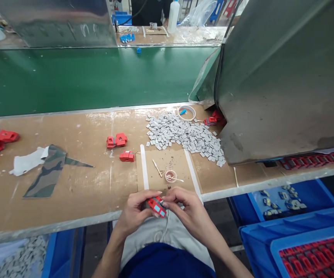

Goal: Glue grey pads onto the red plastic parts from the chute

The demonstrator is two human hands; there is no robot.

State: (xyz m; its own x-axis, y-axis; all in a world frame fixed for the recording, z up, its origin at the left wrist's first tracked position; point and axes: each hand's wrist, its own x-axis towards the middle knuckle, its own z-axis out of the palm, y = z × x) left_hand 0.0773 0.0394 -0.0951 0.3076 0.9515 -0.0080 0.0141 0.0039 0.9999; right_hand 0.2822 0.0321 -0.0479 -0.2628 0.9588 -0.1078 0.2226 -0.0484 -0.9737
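Your left hand [134,211] clamps the red toy car [156,208] between thumb and fingers, over your lap just off the bench edge; probably steadied there, tilted so the side stays reachable. Your right hand [185,202] has its fingertips at the car's side; cannot tell whether they pinch a small part.

Small cup [166,177] on the cardboard mat [181,160], near your hands, likely for short reach: reddish contents, white swab [178,179] across it. Grey tiles [184,135] heaped loose behind, likely within easy pick-up.

Tape roll [194,115] rings a blue piece [183,112]. Lower right, blue tray [275,253]: red parts [317,256] in rows. Lower left, blue bin [54,251]: grey pieces [33,251], loose.
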